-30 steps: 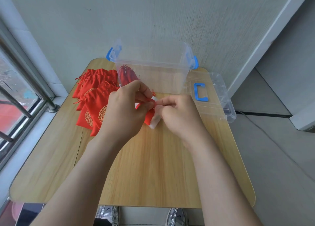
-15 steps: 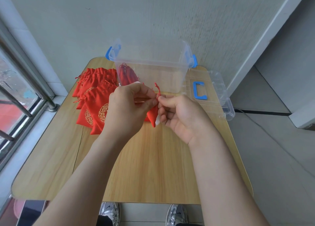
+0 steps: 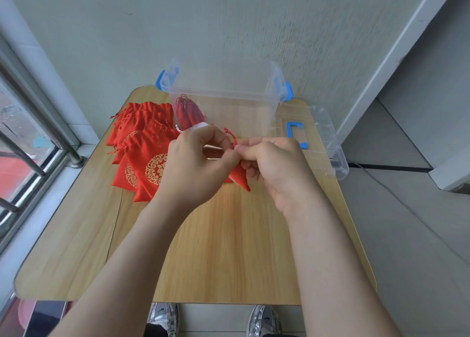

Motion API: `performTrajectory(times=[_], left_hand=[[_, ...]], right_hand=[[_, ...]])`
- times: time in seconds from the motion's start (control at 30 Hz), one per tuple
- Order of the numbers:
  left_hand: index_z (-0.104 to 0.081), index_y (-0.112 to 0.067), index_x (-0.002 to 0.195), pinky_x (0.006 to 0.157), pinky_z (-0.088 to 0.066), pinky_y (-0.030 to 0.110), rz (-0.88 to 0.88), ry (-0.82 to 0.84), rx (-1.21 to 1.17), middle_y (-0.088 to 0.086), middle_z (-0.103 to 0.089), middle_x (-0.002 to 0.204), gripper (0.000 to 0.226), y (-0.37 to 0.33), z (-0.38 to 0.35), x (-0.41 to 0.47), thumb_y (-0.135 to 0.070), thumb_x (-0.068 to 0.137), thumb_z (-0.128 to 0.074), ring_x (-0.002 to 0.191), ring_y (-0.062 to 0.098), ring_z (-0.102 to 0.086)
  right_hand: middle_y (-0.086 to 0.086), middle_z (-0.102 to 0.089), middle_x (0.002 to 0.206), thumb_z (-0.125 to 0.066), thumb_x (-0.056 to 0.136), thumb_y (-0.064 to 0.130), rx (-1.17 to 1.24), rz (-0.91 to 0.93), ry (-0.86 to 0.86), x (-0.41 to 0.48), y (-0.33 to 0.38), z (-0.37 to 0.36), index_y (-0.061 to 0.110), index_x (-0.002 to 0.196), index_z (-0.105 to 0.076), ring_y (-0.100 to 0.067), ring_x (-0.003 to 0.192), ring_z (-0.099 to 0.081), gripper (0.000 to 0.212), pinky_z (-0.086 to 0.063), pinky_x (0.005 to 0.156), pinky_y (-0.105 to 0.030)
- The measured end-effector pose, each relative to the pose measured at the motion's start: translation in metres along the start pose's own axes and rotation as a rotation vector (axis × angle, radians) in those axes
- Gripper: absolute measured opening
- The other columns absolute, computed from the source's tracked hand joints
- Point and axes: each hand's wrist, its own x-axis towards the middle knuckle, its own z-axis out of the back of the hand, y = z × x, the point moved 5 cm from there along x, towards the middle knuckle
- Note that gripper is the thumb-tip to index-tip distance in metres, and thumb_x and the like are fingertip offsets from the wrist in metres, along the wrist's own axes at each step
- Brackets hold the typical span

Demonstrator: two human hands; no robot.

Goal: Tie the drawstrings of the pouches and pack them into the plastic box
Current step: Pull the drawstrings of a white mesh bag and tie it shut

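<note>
A small red pouch (image 3: 240,177) hangs between my two hands above the middle of the wooden table (image 3: 229,247). My left hand (image 3: 193,168) pinches its neck, and most of the pouch is hidden behind that hand. My right hand (image 3: 272,161) pinches the red drawstring (image 3: 230,135), whose end curls up above my fingers. A pile of red pouches with gold emblems (image 3: 142,148) lies at the table's left. The clear plastic box (image 3: 223,95) with blue latches stands at the back; a red pouch (image 3: 189,114) lies inside at its left.
The clear lid (image 3: 320,143) with a blue handle lies at the table's right back corner, overhanging the edge. A wall stands right behind the box. A window with metal bars runs along the left. My shoes show below the table's front edge.
Both hands stay close together on the pouch. The drawstring end now sticks up above my right fingers, and the pouch's lower corner hangs further down than a second ago.
</note>
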Motion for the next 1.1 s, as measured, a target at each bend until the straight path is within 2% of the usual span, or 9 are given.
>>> performTrajectory(times=[0.1,0.13,0.2,0.4,0.53,0.7,0.83,0.93,1.1], left_hand=[[-0.058,-0.005,0.078,0.064,-0.053,0.038,0.134,0.061,-0.073,0.003,-0.064,0.07,0.026,0.009,-0.004,0.001,-0.027,0.091,-0.05,0.068,0.019,-0.063],[-0.056,0.001,0.083,0.072,-0.057,0.05,0.172,0.058,-0.113,0.017,-0.064,0.081,0.035,0.012,-0.004,0.002,-0.031,0.09,-0.043,0.078,0.032,-0.064],[-0.057,0.004,0.09,0.09,-0.056,0.06,0.225,0.004,-0.16,0.021,-0.067,0.093,0.046,0.017,0.001,0.003,-0.036,0.087,-0.036,0.095,0.037,-0.066],[-0.068,-0.011,0.071,0.089,-0.058,0.057,0.305,0.013,-0.173,0.007,-0.075,0.074,0.051,0.019,0.001,0.001,-0.045,0.095,-0.038,0.081,0.029,-0.071],[-0.063,-0.016,0.082,0.067,-0.05,0.041,0.201,0.027,-0.084,-0.007,-0.066,0.066,0.06,0.016,-0.005,0.002,-0.069,0.102,-0.042,0.066,0.013,-0.061],[-0.041,-0.013,0.075,0.052,-0.031,0.023,0.077,-0.052,0.168,-0.009,-0.043,0.062,0.047,0.016,-0.003,0.006,-0.043,0.112,-0.042,0.056,0.01,-0.04],[-0.043,-0.011,0.075,0.054,-0.031,0.026,0.076,-0.083,0.234,0.0,-0.047,0.063,0.048,0.019,0.001,0.007,-0.042,0.111,-0.045,0.062,0.021,-0.043],[-0.054,-0.004,0.081,0.066,-0.044,0.041,0.071,-0.104,0.236,0.008,-0.06,0.073,0.048,0.02,0.005,0.009,-0.042,0.111,-0.047,0.072,0.029,-0.056],[-0.06,0.0,0.083,0.071,-0.048,0.053,0.098,-0.114,0.265,0.012,-0.064,0.076,0.051,0.024,0.01,0.01,-0.042,0.11,-0.047,0.077,0.034,-0.06]], right_hand=[[0.007,-0.072,0.064,-0.071,0.093,0.003,-0.097,0.054,-0.042,-0.002,0.003,0.0,0.012,0.087,-0.08,-0.002,0.055,-0.064,0.014,-0.048,0.054,-0.017],[0.008,-0.073,0.068,-0.072,0.092,0.005,-0.139,0.071,-0.076,-0.001,0.003,0.002,0.014,0.085,-0.08,-0.003,0.06,-0.065,0.014,-0.049,0.057,-0.019],[0.007,-0.074,0.071,-0.073,0.091,0.007,-0.163,0.089,-0.112,0.001,0.004,0.005,0.015,0.082,-0.08,-0.004,0.063,-0.065,0.014,-0.049,0.06,-0.02],[0.007,-0.072,0.066,-0.075,0.09,0.009,-0.19,0.077,-0.059,-0.001,0.005,0.002,0.016,0.082,-0.081,0.0,0.056,-0.062,0.013,-0.047,0.05,-0.015],[0.005,-0.073,0.068,-0.075,0.088,0.009,-0.19,0.065,0.024,-0.003,0.003,-0.004,0.015,0.086,-0.083,-0.004,0.059,-0.064,0.01,-0.048,0.057,-0.02],[-0.003,-0.078,0.077,-0.081,0.09,0.008,-0.222,0.133,0.104,-0.005,0.004,-0.006,0.016,0.093,-0.083,-0.009,0.064,-0.069,0.009,-0.054,0.064,-0.021],[0.0,-0.08,0.082,-0.078,0.091,0.007,-0.387,0.213,0.115,-0.006,0.005,-0.005,0.017,0.102,-0.081,-0.005,0.069,-0.074,0.016,-0.058,0.065,-0.019],[0.004,-0.077,0.07,-0.076,0.084,0.015,-0.581,0.28,0.076,-0.006,0.003,-0.007,0.023,0.085,-0.081,-0.012,0.071,-0.075,0.01,-0.063,0.069,-0.033],[0.008,-0.075,0.065,-0.078,0.078,0.034,-0.649,0.312,0.028,-0.006,0.005,-0.004,0.021,0.071,-0.077,-0.009,0.067,-0.072,0.014,-0.06,0.063,-0.029]])
